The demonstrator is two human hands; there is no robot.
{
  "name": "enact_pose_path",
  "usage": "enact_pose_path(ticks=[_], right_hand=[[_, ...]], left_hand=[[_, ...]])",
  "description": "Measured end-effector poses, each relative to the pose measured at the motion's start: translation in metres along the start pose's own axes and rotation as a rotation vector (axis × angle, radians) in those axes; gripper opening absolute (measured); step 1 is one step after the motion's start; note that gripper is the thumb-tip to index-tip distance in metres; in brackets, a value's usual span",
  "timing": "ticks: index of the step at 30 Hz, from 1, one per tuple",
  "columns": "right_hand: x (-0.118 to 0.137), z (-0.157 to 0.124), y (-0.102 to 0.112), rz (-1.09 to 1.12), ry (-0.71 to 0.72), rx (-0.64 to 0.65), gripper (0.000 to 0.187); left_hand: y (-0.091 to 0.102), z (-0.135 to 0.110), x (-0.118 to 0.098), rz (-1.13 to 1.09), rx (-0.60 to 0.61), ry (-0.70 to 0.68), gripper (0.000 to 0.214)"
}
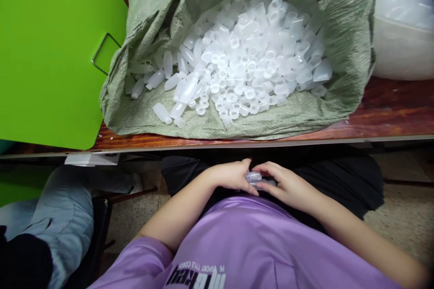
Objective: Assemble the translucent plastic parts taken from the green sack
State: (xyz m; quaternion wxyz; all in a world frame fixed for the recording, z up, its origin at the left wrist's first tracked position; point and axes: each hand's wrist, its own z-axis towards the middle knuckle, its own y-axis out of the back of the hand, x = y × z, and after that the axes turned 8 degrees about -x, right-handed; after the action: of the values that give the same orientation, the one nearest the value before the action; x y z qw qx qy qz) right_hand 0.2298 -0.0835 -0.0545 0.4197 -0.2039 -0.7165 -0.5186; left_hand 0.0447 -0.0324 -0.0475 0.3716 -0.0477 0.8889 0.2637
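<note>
Over my lap, my left hand [232, 175] has its fingers closed around small clear plastic pieces [253, 176]. They look like little bottles or tubes; partly covered by fingers, their exact kind is unclear. From the other side my right hand [288, 185] pinches at the same pieces with thumb and fingers. Beyond both hands, on the table, lies an open green woven sack [271, 128]. A heap of translucent white plastic bottles and short ring-like caps [251, 63] spills toward its mouth. One loose bottle [162, 113] rests near the sack's front edge.
A bright green board [50, 54] with a metal handle [98, 54] stands left of the sack. At the right is a white bag [403, 45] of clear pieces. The wooden table edge [389, 119] runs above my lap. Another person's jeans-clad leg [68, 216] is at lower left.
</note>
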Motion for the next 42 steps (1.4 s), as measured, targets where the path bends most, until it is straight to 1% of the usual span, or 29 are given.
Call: enact_pose_path(ticks=[1, 3, 4, 6, 8, 9, 10, 11, 12, 14, 16, 17, 19, 20, 21, 23, 26, 29, 34, 37, 40, 42], right_hand=[[0.0, 0.001, 0.0, -0.023, -0.037, 0.024, 0.027], [-0.001, 0.003, -0.002, -0.078, -0.113, 0.033, 0.035], [-0.001, 0.004, -0.002, -0.088, -0.108, 0.022, 0.036], [-0.004, 0.006, -0.003, -0.066, -0.026, 0.002, 0.031], [-0.007, 0.007, -0.004, -0.063, 0.026, 0.026, 0.031], [-0.008, 0.007, -0.004, -0.084, 0.007, 0.047, 0.03], [-0.009, 0.007, -0.004, -0.104, -0.031, 0.057, 0.035], [-0.01, 0.007, -0.005, -0.106, -0.061, 0.05, 0.04], [-0.01, 0.007, -0.005, -0.089, -0.064, 0.032, 0.04], [-0.01, 0.007, -0.006, -0.018, -0.001, 0.001, 0.032], [-0.009, 0.008, -0.008, -0.007, 0.044, 0.01, 0.029], [-0.008, 0.009, -0.009, -0.031, 0.023, 0.016, 0.03], [-0.008, 0.01, -0.011, -0.084, -0.057, 0.003, 0.041], [-0.009, 0.011, -0.011, -0.079, -0.071, -0.009, 0.041], [-0.009, 0.011, -0.011, -0.051, -0.055, -0.011, 0.036], [-0.01, 0.01, -0.01, 0.023, 0.026, 0.019, 0.026], [-0.009, 0.008, -0.009, 0.012, 0.088, 0.092, 0.021], [-0.009, 0.009, -0.012, -0.021, 0.083, 0.123, 0.017], [-0.018, 0.015, -0.026, 0.122, -0.007, 0.152, 0.016], [-0.029, 0.017, -0.038, 0.145, -0.043, 0.163, 0.021], [-0.038, 0.02, -0.047, 0.122, -0.076, 0.127, 0.023], [-0.041, 0.022, -0.047, 0.072, -0.095, 0.06, 0.025]], left_hand=[[0.0, 0.0, -0.001, 0.029, -0.002, 0.015, 0.099], [-0.002, 0.0, -0.003, 0.063, -0.008, 0.036, 0.099], [-0.002, 0.0, -0.003, 0.063, -0.019, 0.045, 0.098], [-0.004, 0.0, -0.004, 0.046, -0.045, 0.056, 0.097], [-0.005, 0.0, -0.004, 0.037, -0.056, 0.062, 0.101], [-0.005, -0.001, -0.004, 0.041, -0.05, 0.065, 0.105], [-0.006, -0.001, -0.004, 0.048, -0.043, 0.071, 0.108], [-0.006, -0.002, -0.004, 0.054, -0.041, 0.08, 0.11], [-0.007, -0.002, -0.004, 0.055, -0.045, 0.089, 0.11], [-0.008, -0.003, -0.005, 0.053, -0.066, 0.096, 0.108], [-0.009, -0.003, -0.006, 0.07, -0.082, 0.096, 0.109], [-0.01, -0.003, -0.006, 0.086, -0.078, 0.099, 0.11], [-0.011, -0.003, -0.006, 0.109, -0.072, 0.111, 0.111], [-0.01, -0.003, -0.006, 0.104, -0.074, 0.113, 0.111], [-0.01, -0.004, -0.005, 0.091, -0.079, 0.109, 0.11], [-0.009, -0.005, -0.004, 0.064, -0.088, 0.093, 0.11], [-0.01, -0.007, -0.001, 0.075, -0.075, 0.1, 0.111], [-0.015, -0.01, -0.002, 0.107, -0.071, 0.135, 0.105], [-0.028, -0.013, -0.002, 0.172, -0.109, 0.192, 0.097], [-0.035, -0.01, 0.004, 0.22, -0.124, 0.209, 0.094], [-0.036, 0.0, 0.009, 0.269, -0.177, 0.215, 0.086], [-0.033, 0.009, 0.01, 0.278, -0.243, 0.222, 0.077]])
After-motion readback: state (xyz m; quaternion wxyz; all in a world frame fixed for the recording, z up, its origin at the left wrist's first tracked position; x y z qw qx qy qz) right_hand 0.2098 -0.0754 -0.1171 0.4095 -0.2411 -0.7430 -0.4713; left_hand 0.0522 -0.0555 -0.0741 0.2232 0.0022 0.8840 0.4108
